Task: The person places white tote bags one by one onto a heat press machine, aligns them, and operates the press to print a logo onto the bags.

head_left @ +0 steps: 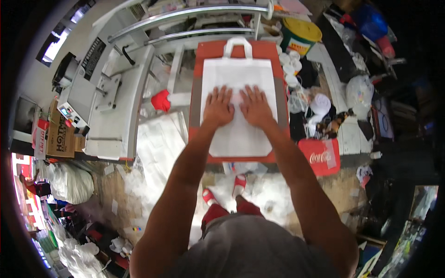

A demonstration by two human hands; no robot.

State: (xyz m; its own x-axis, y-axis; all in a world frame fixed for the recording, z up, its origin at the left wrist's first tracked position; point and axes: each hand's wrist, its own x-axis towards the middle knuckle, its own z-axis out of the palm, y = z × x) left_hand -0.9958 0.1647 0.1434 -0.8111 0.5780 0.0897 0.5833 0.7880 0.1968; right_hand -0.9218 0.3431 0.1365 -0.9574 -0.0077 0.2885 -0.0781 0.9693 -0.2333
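Note:
A white tote bag (238, 134) lies flat on a red-orange board (198, 58), its loop handle (238, 42) pointing away from me. My left hand (219, 106) rests palm down on the left half of the bag, fingers stretched out toward the handle. Beside it, my right hand (255, 105) presses flat on the right half, fingers likewise extended. A small gap separates the two thumbs. Neither hand grips anything. Whatever lies under the palms is hidden.
To the left stands a large grey press machine (106, 97) with metal rails (190, 22) across the back. A yellow-lidded green bucket (299, 34), white rolls (291, 65) and a red bag (320, 156) are on the right. White sheets (162, 143) lie left of the board.

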